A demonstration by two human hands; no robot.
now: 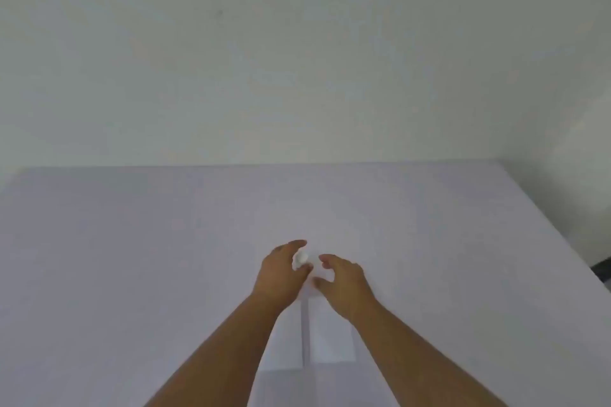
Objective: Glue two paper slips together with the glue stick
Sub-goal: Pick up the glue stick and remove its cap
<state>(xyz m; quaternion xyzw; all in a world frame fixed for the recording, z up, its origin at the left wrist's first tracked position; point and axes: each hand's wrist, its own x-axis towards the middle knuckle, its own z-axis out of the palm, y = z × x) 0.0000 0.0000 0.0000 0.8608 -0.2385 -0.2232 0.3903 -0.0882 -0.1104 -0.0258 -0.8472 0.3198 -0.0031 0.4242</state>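
Note:
Two white paper slips lie side by side on the white table [132, 274], the left slip [286, 344] partly under my left forearm and the right slip [330, 337] beside it, with a narrow gap between them. My left hand [281, 273] is closed around a small white object, apparently the glue stick [301, 259], just beyond the slips' far ends. My right hand [344, 284] hovers beside it with fingers curled and apart, holding nothing, its fingertips close to the glue stick.
A plain white wall [297, 59] rises behind the table's far edge. The table's right edge [562, 228] runs diagonally, with a dark patch of floor beyond it at the right.

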